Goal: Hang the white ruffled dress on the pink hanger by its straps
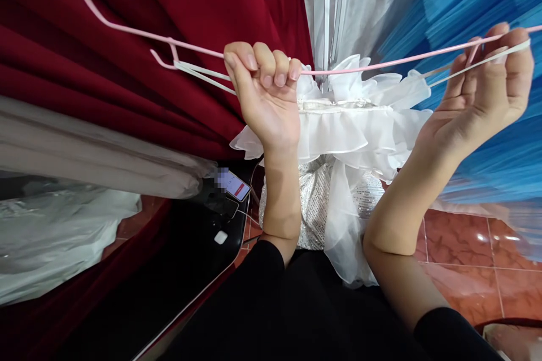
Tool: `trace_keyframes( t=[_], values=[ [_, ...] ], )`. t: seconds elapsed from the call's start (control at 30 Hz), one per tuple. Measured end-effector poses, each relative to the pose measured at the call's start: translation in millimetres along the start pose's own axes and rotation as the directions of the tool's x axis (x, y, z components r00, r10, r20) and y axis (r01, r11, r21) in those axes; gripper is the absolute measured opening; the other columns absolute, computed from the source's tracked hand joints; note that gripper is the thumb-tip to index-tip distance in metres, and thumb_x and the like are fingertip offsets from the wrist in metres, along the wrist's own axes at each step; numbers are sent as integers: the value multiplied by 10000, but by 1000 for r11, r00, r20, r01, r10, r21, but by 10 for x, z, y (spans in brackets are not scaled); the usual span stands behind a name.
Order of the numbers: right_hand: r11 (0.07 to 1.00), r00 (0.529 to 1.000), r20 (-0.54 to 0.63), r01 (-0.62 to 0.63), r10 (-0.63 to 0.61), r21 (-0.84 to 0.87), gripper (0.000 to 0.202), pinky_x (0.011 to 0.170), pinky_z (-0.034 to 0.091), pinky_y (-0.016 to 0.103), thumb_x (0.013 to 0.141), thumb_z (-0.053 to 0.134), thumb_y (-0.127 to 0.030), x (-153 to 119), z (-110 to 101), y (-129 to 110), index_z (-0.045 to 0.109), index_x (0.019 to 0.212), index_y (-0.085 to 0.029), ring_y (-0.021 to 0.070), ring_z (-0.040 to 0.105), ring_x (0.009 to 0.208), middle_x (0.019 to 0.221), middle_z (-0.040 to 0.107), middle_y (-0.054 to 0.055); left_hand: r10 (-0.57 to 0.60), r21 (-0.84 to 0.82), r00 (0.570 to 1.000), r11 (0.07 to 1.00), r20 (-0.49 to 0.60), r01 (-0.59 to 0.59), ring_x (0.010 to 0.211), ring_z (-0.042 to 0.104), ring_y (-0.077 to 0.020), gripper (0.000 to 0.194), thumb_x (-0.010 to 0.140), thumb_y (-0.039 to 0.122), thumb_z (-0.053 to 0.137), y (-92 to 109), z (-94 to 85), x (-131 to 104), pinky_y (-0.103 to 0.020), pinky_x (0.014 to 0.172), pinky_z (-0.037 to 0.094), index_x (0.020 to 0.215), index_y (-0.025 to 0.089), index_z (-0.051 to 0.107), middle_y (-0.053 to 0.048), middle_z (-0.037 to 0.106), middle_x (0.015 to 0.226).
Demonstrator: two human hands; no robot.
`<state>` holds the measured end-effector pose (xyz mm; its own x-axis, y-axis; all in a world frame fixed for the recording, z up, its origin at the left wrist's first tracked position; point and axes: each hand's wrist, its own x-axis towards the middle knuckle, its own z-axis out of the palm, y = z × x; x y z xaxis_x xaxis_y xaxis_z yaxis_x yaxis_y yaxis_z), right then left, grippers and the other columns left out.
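A thin pink clothes hanger (364, 69) stretches across the upper view. My left hand (271, 90) is closed around its lower bar near the middle. Left of that hand, a white hanging loop (203, 71) is caught over a small pink hook on the hanger. At the right end, the bent fingers of my right hand (486, 82) grip another white loop (461, 70) close to the bar. Below and behind the bar hangs a white dress (339, 130) with ruffles at the top and a silvery sequined body. My left forearm covers part of it.
Dark red fabric (212, 0) fills the upper left, and blue tulle (466, 5) the right. On a black surface (186, 259) at lower left lie a phone (235, 185) and a small white case (221, 237). Red floor tiles (461, 242) show at lower right.
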<state>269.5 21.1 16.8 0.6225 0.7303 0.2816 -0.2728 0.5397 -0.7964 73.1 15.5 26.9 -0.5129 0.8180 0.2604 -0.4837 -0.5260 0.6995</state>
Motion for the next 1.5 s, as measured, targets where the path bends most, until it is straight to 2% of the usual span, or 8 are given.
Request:
trace_keyframes(
  t=[0.37, 0.53, 0.67, 0.77, 0.97, 1.27, 1.4, 1.5],
  values=[
    [998, 991, -136, -5, 14, 66, 184, 495, 434, 193, 686, 491, -39, 30, -7, 153, 501, 682, -222, 73, 552, 577, 727, 544, -26, -28, 75, 996, 997, -87, 35, 631, 461, -148, 312, 1025, 337, 253, -30, 17, -17, -300, 693, 417, 744, 230, 334, 3, 251, 665],
    [962, 928, -262, 235, -264, -136, 186, 477, 333, 223, 803, 448, -89, -387, 184, 95, 490, 706, -242, 67, 385, 497, 695, 374, -38, -11, 160, 998, 987, -68, 22, 702, 513, -138, 323, 1028, 360, 227, -58, 27, -41, -301, 786, 469, 756, 229, 343, -1, 302, 676],
    [987, 982, 168, 107, -86, -120, 231, 561, 422, 259, 778, 482, -37, -564, 306, 55, 574, 696, -232, 98, 487, 556, 667, 504, -32, 6, 185, 999, 983, -41, 2, 657, 474, -125, 320, 1027, 353, 237, -73, 22, -62, -298, 814, 499, 755, 229, 352, 0, 311, 687],
    [955, 794, 551, -122, 257, -270, 222, 679, 501, 298, 811, 518, -86, -505, 328, 107, 690, 809, -227, 153, 630, 717, 746, 670, 1, 18, 204, 999, 979, -31, -11, 665, 470, -125, 311, 1025, 359, 235, -79, 16, -71, -295, 831, 509, 766, 230, 347, -2, 317, 691],
    [925, 796, 531, -375, 290, 57, 264, 1076, 461, 403, 962, 423, -387, -434, 421, 194, 638, 1070, -280, 192, 641, 1128, 1133, 702, -7, -17, 184, 999, 983, -34, 23, 651, 471, -120, 323, 1031, 350, 204, -79, 28, -83, -304, 854, 522, 766, 231, 344, -1, 333, 686],
    [850, 805, 504, -474, 313, 229, 230, 943, 536, 379, 941, 418, -472, -550, 473, 261, 479, 824, -284, 184, 632, 1032, 858, 542, 4, -111, 109, 990, 989, 85, 102, 1032, 623, -165, 254, 1018, 309, 255, 38, -103, -236, -350, 965, 503, 990, 237, 498, -66, 599, 1002],
    [896, 798, 522, -424, 300, 133, 271, 892, 544, 406, 903, 419, -561, -498, 449, 274, 459, 816, -307, 220, 583, 1134, 918, 529, 22, 165, 174, 983, 973, -79, -149, 929, 627, -136, 185, 960, 210, 375, 82, -187, -299, -318, 916, 501, 1054, 176, 530, -77, 593, 1049],
    [922, 825, 468, -384, 317, 52, 330, 874, 543, 443, 854, 441, -645, -484, 438, 297, 446, 833, -316, 248, 581, 1118, 869, 523, 31, 451, 336, 877, 862, -168, -379, 1013, 603, -149, 115, 910, 202, 427, 83, -343, -234, -344, 980, 465, 996, 209, 502, -52, 546, 1066]
  ],
)
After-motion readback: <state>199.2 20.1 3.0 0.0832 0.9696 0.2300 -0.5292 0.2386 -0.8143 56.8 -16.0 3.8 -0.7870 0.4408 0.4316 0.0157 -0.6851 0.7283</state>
